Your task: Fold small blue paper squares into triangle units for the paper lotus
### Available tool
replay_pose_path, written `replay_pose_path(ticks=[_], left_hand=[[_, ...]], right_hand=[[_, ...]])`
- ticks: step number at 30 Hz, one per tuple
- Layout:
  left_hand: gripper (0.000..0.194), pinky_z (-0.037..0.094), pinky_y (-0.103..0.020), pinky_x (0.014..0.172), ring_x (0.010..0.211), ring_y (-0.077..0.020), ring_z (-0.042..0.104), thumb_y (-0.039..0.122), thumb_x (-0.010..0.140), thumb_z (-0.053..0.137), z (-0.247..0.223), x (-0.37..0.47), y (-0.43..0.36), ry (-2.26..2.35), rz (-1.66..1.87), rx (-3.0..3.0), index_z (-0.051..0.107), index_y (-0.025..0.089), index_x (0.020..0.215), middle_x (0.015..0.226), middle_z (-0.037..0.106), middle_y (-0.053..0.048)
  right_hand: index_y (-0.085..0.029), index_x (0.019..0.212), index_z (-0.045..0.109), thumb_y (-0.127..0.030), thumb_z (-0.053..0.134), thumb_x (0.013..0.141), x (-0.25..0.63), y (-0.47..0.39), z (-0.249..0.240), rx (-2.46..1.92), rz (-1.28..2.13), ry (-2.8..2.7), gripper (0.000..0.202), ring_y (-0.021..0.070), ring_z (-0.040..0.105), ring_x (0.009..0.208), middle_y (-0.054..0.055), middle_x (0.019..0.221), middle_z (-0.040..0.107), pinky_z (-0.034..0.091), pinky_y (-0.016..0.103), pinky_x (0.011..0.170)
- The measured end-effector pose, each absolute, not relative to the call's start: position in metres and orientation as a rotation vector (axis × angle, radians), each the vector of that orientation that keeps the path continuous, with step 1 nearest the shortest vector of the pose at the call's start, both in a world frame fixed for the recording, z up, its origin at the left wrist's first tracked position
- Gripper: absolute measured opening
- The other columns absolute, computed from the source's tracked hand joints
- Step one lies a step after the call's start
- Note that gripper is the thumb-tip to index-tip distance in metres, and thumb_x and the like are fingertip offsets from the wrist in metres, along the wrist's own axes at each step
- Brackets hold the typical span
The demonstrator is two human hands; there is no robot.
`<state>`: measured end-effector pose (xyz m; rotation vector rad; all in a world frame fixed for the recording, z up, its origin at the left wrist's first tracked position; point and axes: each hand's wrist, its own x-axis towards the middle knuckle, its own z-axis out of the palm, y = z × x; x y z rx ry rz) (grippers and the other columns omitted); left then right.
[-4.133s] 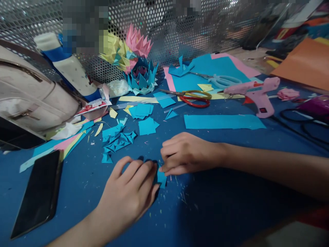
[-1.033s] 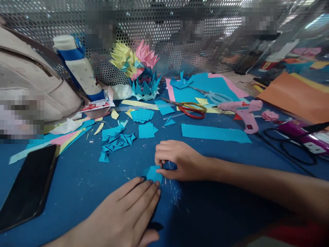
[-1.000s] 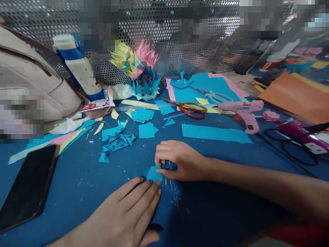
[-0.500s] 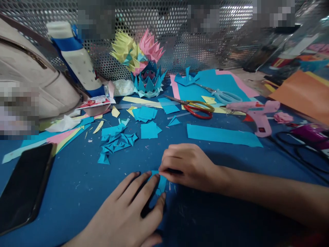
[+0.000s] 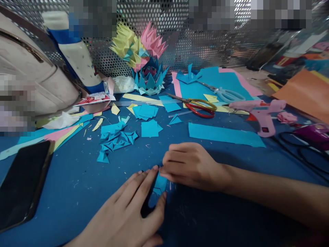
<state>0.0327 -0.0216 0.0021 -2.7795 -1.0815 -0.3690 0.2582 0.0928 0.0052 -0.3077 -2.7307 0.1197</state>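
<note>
Pressing down on the blue bench [image 5: 77, 185], your left hand [image 5: 128, 209] lies flat with its fingers spread, index tip and thumb touching one small blue paper piece [image 5: 159, 183]; your right hand [image 5: 190, 164] curls beside it, its grip pinching the piece's upper edge between thumb and fingertips; the piece sits on the bench between your two hands. Beyond them you have one long blue strip [image 5: 226, 134], two stacks of blue squares [image 5: 146, 111], and one heap of folded blue triangles [image 5: 115, 139], too many to count; two pairs of scissors [image 5: 200, 104] lie near one pink glue gun [image 5: 259, 111]; one black phone [image 5: 22, 185] rests at the left; one paper flower [image 5: 144, 58] stands against the mesh.
</note>
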Motion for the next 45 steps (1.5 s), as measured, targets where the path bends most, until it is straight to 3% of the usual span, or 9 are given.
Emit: replay_pose_path(ticks=[9, 19, 22, 24, 29, 36, 45], left_hand=[[0.077, 0.057, -0.040, 0.088, 0.119, -0.0334, 0.060, 0.071, 0.064, 0.079, 0.005, 0.033, -0.021, -1.061, -0.339, -2.793, 0.058, 0.023, 0.121, 0.132, 0.062, -0.020], [0.075, 0.058, -0.041, 0.085, 0.116, -0.0350, 0.064, 0.070, 0.065, 0.079, 0.004, 0.033, -0.021, -1.060, -0.332, -2.781, 0.058, 0.023, 0.120, 0.130, 0.063, -0.022], [0.073, 0.057, -0.041, 0.088, 0.119, -0.0342, 0.062, 0.069, 0.069, 0.077, 0.005, 0.033, -0.021, -1.041, -0.308, -2.789, 0.057, 0.022, 0.122, 0.130, 0.063, -0.022], [0.071, 0.055, -0.041, 0.090, 0.121, -0.0337, 0.061, 0.067, 0.072, 0.075, 0.007, 0.033, -0.021, -1.015, -0.290, -2.796, 0.056, 0.022, 0.123, 0.131, 0.062, -0.022], [0.065, 0.051, -0.043, 0.097, 0.125, -0.0334, 0.057, 0.065, 0.084, 0.064, 0.012, 0.031, -0.019, -0.962, -0.235, -2.800, 0.054, 0.020, 0.130, 0.133, 0.061, -0.020], [0.051, 0.045, -0.045, 0.104, 0.129, -0.0309, 0.052, 0.053, 0.101, 0.040, 0.009, 0.027, -0.020, -1.003, -0.302, -2.827, 0.051, 0.016, 0.136, 0.142, 0.054, -0.018], [0.049, 0.043, -0.053, 0.107, 0.137, -0.0330, 0.043, 0.049, 0.102, 0.039, 0.006, 0.025, -0.020, -1.105, -0.357, -2.897, 0.050, 0.020, 0.140, 0.147, 0.048, -0.017]], right_hand=[[-0.018, 0.085, 0.059, -0.026, 0.044, 0.104, 0.258, 0.097, 0.007, -0.183, 0.022, -2.750, 0.025, 0.0120, 0.052, 0.077, 0.001, 0.087, 0.063, 0.044, 0.029, 0.084], [-0.018, 0.086, 0.065, -0.022, 0.044, 0.103, 0.255, 0.099, 0.012, -0.070, -0.121, -2.742, 0.027, 0.0144, 0.052, 0.073, 0.001, 0.081, 0.064, 0.046, 0.030, 0.084], [-0.020, 0.087, 0.066, -0.022, 0.041, 0.103, 0.257, 0.101, 0.015, -0.035, -0.132, -2.819, 0.030, 0.0150, 0.053, 0.076, 0.002, 0.086, 0.065, 0.044, 0.031, 0.090], [-0.020, 0.087, 0.065, -0.026, 0.042, 0.103, 0.259, 0.104, 0.020, -0.032, -0.088, -2.869, 0.028, 0.0159, 0.053, 0.078, 0.002, 0.089, 0.065, 0.042, 0.033, 0.090], [-0.020, 0.087, 0.064, -0.027, 0.048, 0.101, 0.263, 0.116, 0.032, 0.048, 0.134, -2.955, 0.023, 0.0173, 0.047, 0.076, 0.002, 0.084, 0.063, 0.032, 0.034, 0.066], [-0.017, 0.084, 0.063, -0.025, 0.053, 0.099, 0.258, 0.113, 0.017, -0.208, 0.627, -2.753, 0.020, 0.0141, 0.049, 0.077, 0.002, 0.080, 0.063, 0.036, 0.028, 0.071], [-0.019, 0.088, 0.062, -0.032, 0.070, 0.089, 0.249, 0.096, 0.010, -0.581, 0.651, -2.723, 0.015, 0.0133, 0.051, 0.080, -0.001, 0.083, 0.060, 0.034, 0.025, 0.070]])
